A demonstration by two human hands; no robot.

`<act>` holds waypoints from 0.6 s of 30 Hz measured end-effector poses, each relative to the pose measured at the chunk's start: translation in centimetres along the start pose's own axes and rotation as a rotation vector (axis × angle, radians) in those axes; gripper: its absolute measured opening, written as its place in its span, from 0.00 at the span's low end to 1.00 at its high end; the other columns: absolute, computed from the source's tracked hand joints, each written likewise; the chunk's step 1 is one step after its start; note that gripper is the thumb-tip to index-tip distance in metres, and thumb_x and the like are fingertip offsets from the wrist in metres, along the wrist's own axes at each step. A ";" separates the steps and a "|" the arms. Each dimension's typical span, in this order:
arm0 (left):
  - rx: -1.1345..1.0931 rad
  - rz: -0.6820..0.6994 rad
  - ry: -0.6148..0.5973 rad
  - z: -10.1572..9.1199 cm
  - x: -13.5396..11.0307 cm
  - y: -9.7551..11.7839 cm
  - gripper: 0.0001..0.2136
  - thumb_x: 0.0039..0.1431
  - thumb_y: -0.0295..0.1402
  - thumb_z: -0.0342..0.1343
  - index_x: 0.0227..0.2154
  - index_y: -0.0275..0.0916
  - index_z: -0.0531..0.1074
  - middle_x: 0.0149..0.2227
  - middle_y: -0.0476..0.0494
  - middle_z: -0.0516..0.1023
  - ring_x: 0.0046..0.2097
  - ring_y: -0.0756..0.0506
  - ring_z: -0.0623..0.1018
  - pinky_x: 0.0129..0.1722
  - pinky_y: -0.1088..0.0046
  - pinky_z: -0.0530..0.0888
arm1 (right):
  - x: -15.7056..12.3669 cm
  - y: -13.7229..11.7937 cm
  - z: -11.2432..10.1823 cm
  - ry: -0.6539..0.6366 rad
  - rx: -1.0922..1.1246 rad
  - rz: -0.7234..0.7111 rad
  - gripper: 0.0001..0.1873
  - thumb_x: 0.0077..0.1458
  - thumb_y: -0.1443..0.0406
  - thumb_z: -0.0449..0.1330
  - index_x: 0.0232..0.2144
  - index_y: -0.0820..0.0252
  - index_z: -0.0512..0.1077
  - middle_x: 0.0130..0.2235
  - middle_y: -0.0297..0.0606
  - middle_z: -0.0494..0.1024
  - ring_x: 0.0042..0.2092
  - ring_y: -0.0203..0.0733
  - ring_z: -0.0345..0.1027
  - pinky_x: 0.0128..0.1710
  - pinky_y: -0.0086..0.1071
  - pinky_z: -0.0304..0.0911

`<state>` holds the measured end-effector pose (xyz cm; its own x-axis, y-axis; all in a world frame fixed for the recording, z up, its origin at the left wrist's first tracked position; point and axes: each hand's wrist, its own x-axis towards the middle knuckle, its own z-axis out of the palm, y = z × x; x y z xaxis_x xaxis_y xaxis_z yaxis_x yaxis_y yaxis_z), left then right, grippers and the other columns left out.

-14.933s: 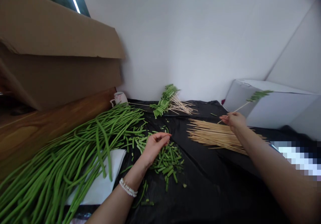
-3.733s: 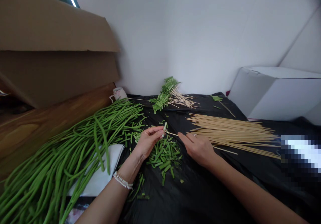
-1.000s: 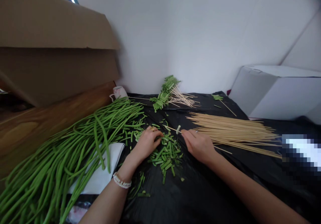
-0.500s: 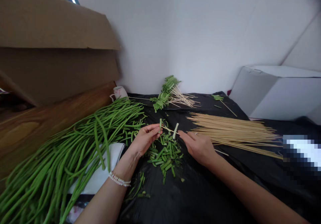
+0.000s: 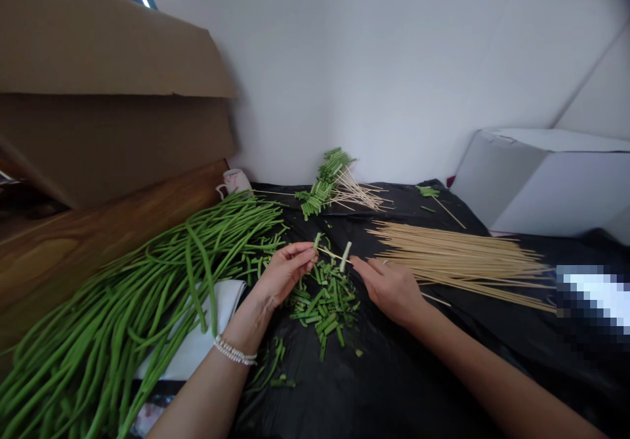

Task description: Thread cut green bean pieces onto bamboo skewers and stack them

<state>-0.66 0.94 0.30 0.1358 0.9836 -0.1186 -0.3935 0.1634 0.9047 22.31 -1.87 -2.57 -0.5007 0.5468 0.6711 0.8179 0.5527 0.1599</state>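
Observation:
My left hand (image 5: 290, 268) pinches a short piece of green bean (image 5: 317, 240) between thumb and fingers, at the tip of a skewer. My right hand (image 5: 394, 288) is closed on the thin wooden skewer (image 5: 331, 253), whose tail (image 5: 437, 300) sticks out behind the palm. A second, paler bean piece (image 5: 346, 255) sits across the skewer close to my right fingertips. Whether the tip has entered the left piece I cannot tell. Below the hands lies a heap of cut bean pieces (image 5: 325, 301).
Long green beans (image 5: 162, 281) cover the left side, partly over a white sheet (image 5: 182, 350). Bare skewers (image 5: 457, 255) lie at right. Filled skewers (image 5: 319, 193) are stacked at the back, near a mug (image 5: 236, 181). Cardboard box (image 5: 113, 65) and white box (image 5: 556, 183) flank the black-covered table.
The bean piece in my left hand now leans more to the right at its top. Both hands hold nearly the same place, and the skewer has barely moved.

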 end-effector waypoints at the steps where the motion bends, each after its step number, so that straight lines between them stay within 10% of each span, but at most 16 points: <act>1: 0.001 0.003 0.005 0.0 0.0 0.0 0.12 0.40 0.27 0.70 0.31 0.32 0.78 0.29 0.46 0.79 0.31 0.53 0.76 0.32 0.81 0.72 | 0.0 0.0 0.0 0.000 0.000 -0.001 0.16 0.58 0.70 0.54 0.48 0.60 0.72 0.29 0.33 0.74 0.27 0.34 0.62 0.29 0.32 0.50; 18: 0.051 0.004 0.001 -0.1 0.2 -0.7 0.10 0.38 0.27 0.70 0.25 0.33 0.76 0.25 0.48 0.77 0.26 0.55 0.73 0.28 0.82 0.70 | 0.0 -0.5 -0.1 -0.012 0.011 -0.025 0.15 0.58 0.70 0.53 0.47 0.63 0.72 0.27 0.34 0.73 0.26 0.35 0.62 0.28 0.33 0.49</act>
<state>-0.46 1.02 -0.39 0.1334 0.9843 -0.1155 -0.3470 0.1555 0.9249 21.95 -2.26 -2.59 -0.5242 0.5404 0.6582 0.8020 0.5732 0.1681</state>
